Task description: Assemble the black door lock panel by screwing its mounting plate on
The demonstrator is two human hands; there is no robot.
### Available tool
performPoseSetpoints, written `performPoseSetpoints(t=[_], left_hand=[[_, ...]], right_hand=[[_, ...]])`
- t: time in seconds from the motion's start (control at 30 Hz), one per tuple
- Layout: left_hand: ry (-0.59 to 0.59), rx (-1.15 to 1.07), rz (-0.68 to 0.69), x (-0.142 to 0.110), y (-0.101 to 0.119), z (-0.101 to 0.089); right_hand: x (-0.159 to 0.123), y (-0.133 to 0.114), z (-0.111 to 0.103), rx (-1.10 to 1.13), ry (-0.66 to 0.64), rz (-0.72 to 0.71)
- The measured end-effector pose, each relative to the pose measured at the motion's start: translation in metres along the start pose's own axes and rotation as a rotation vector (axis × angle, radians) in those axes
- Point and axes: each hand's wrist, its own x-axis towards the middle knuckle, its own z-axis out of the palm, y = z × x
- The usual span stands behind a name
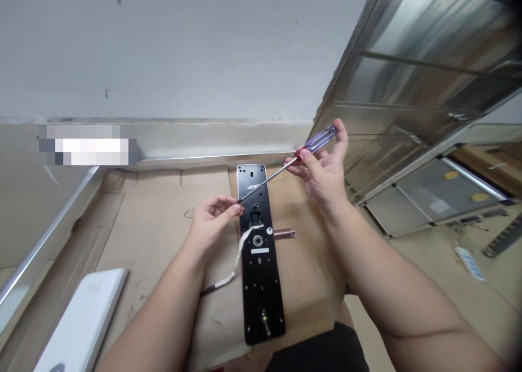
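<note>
Right hand (322,171): fingers pinching red-and-clear screwdriver (320,142) by handle
Left hand (214,222): fingers curled at shaft tip, grip unclear
Screwdriver position: held above black lock plate (261,274), on cardboard (159,241)

Flattened cardboard (142,241) on the floor (497,301) carries a black door-lock plate (261,285) and a white panel (81,323).
</note>
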Motion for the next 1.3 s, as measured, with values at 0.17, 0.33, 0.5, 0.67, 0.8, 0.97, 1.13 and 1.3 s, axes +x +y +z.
performPoseSetpoints(t=[0.17,0.33,0.5,0.67,0.8,0.97,1.13,1.3], left_hand=[[0.023,-0.067,-0.01,0.001,-0.003,0.003],[0.03,-0.067,-0.03,0.002,-0.004,0.004],[0.044,-0.022,0.011,0.001,-0.002,0.005],[0.155,0.16,0.177,0.0,-0.003,0.005],[0.162,0.334,0.255,-0.002,-0.008,0.003],[0.116,0.628,0.415,-0.004,-0.003,-0.003],[-0.034,0.814,0.594,-0.002,0.005,-0.01],[0.015,0.742,0.538,-0.003,0.002,-0.006]], right_hand=[[-0.003,-0.001,-0.002,-0.034,0.013,-0.001],[-0.002,-0.002,-0.004,-0.033,0.024,0.014],[-0.004,-0.002,-0.001,-0.029,0.009,-0.04],[-0.001,0.011,0.001,0.037,0.008,-0.252],[0.001,0.017,0.001,0.055,-0.034,-0.375],[-0.003,0.009,0.0,0.072,-0.103,-0.428],[-0.012,-0.006,0.004,0.081,-0.168,-0.458],[-0.016,-0.014,0.006,0.075,-0.194,-0.495]])
